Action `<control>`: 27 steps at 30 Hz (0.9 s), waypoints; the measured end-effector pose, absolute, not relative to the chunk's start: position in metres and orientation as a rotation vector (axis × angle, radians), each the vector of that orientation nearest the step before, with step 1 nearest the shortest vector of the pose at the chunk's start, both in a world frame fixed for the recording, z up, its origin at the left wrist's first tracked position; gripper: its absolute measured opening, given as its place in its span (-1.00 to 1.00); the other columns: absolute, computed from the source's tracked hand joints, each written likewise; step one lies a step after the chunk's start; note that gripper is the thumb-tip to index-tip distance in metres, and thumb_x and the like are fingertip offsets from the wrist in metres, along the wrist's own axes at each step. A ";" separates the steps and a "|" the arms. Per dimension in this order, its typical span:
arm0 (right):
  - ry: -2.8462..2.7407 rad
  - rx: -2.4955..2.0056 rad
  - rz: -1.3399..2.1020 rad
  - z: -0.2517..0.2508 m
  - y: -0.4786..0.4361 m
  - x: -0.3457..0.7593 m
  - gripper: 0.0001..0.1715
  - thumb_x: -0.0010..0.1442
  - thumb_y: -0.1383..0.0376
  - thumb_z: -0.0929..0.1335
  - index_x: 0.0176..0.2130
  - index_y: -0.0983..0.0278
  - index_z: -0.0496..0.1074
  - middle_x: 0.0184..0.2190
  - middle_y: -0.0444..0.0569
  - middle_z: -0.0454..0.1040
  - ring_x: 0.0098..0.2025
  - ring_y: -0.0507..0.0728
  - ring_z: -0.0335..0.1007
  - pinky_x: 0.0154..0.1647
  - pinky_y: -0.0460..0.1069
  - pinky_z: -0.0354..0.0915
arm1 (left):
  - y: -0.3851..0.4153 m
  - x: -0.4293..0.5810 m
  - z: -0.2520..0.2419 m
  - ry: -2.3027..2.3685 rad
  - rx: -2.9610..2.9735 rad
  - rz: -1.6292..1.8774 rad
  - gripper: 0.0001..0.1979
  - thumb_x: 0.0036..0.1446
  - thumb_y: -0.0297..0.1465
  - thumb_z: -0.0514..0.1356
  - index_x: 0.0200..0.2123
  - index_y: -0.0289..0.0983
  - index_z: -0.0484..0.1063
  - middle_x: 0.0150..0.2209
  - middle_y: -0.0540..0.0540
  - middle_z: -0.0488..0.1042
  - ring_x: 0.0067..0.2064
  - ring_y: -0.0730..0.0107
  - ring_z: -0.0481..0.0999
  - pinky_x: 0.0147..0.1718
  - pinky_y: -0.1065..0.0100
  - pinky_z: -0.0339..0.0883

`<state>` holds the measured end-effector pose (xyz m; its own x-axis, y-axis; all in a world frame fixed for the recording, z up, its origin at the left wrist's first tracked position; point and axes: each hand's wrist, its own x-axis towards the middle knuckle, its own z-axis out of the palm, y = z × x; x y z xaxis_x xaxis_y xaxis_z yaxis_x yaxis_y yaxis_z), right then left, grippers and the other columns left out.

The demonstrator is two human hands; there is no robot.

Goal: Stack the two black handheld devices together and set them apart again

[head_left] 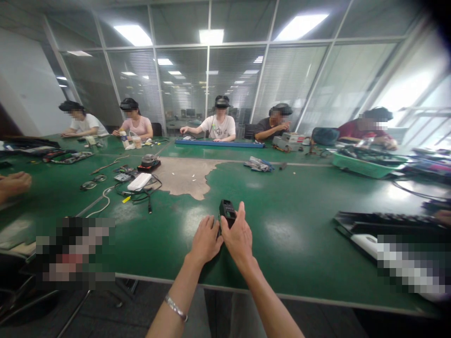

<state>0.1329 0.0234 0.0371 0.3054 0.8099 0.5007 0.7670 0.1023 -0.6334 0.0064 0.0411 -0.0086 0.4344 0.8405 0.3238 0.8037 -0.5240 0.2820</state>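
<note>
A black box-shaped device (228,210) with recessed openings in its top face stands on the green table in front of me. My right hand (240,236) grips it, the thumb on its near left side and the fingers along its right. Close by on the left, my left hand (205,240) rests with its back up and its fingers stretched forward. Its index finger and thumb lie against or just beside the device; I cannot tell whether they touch. The device's near end is hidden by my right thumb and hand. A silver bracelet (176,308) circles my left wrist.
Left of centre lie a white box (140,182), black cables (150,204) and a black-and-orange part (149,162). A worn brown patch (185,176) marks the tabletop. Beyond are small parts (259,164), a green basket (368,166) and several seated people. A black tray (347,223) sits right.
</note>
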 end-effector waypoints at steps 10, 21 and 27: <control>-1.489 -1.639 0.040 0.033 0.022 0.130 -0.07 0.32 0.10 0.25 0.44 0.47 -0.15 0.06 0.33 0.49 0.03 0.38 0.49 0.01 0.23 0.40 | 0.043 0.006 -0.011 1.470 2.557 0.672 -0.43 0.30 -0.34 0.08 0.34 -0.34 0.18 0.35 -0.34 0.24 0.41 -0.06 0.14 0.38 -0.07 0.02; -1.530 -1.672 0.077 0.024 0.019 0.129 -0.05 0.31 0.12 0.25 0.45 0.50 -0.18 0.11 0.34 0.46 0.06 0.38 0.47 0.04 0.24 0.39 | 0.048 0.005 -0.018 1.441 2.534 0.750 -0.33 0.22 -0.36 0.08 0.35 -0.51 0.06 0.40 -0.50 0.08 0.44 -0.07 0.05 0.38 -0.10 0.02; -1.590 -1.641 0.107 0.011 0.015 0.138 -0.04 0.30 0.10 0.28 0.45 0.43 -0.17 0.16 0.32 0.43 0.10 0.36 0.46 0.09 0.24 0.38 | 0.048 0.005 -0.018 1.458 2.483 0.743 -0.30 0.17 -0.33 0.13 0.35 -0.40 0.08 0.43 -0.42 0.04 0.45 -0.09 0.03 0.37 -0.12 0.03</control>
<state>0.1383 0.0146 0.0112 0.1960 0.8613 0.4688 0.7908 0.1439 -0.5949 0.0045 0.0477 -0.0178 0.3984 0.8547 0.3327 0.7714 -0.5085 0.3825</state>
